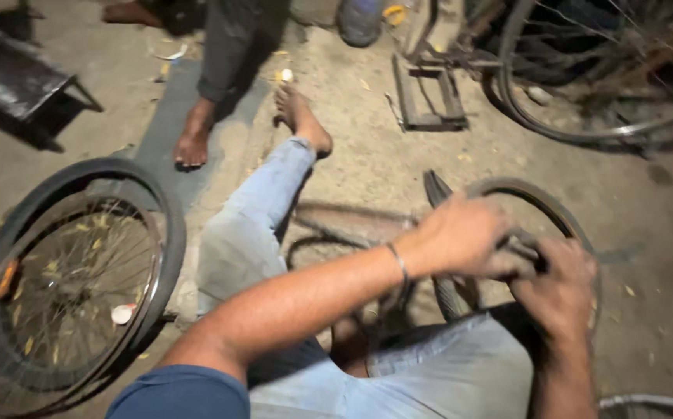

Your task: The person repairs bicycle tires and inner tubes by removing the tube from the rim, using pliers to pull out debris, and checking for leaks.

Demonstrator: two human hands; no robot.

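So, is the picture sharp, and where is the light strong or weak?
Head view: hands blurred by motion, left hand and right hand on the bicycle tyre; light falls warm on the middle ground; the corners go dark, and the spoked wheel at left is dim yet fairly sharp.

Dark blue short sleeve (185,394), thin metal bangle (398,262) on left wrist, pale blue jeans (251,225), bare foot (303,118)

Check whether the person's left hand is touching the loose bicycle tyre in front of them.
Touching. The head view shows the left hand closed over the loose tyre, its fingers wrapped around the rubber beside the right hand, which grips the same stretch.
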